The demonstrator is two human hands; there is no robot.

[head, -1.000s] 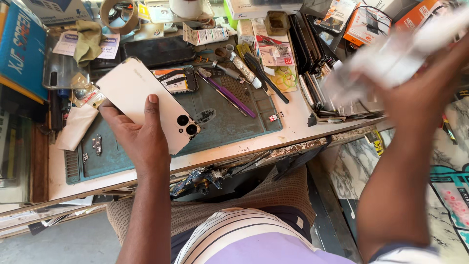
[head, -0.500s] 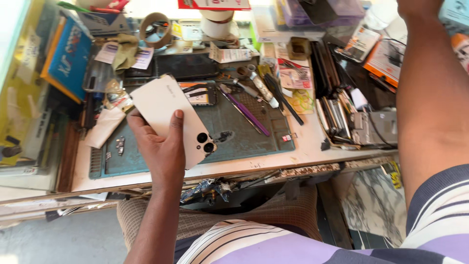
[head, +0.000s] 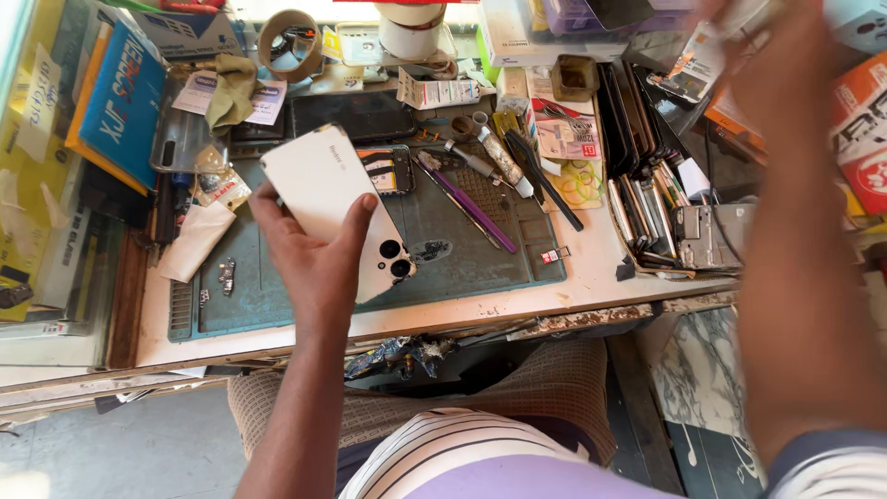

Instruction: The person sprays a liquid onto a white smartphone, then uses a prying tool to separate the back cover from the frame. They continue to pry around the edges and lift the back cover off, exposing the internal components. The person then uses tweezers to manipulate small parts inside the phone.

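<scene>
From the head camera, the left hand (head: 319,263) grips a white phone (head: 334,201) back-up (two lenses at five o'clock) over the grey-green mat (head: 462,249) on the desk (head: 591,282). The right hand (head: 776,46), at one o'clock, is blurred; its grip cannot be told. A blue flat box (head: 125,106) leans at ten o'clock, an orange carton (head: 859,120) at two.

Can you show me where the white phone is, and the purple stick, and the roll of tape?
white phone (head: 323,180): head view, on its plain back, above the left hand's thumb.
purple stick (head: 471,208): head view, mid-shaft, lying on the green mat.
roll of tape (head: 268,44): head view, on its brown outer ring.
</scene>
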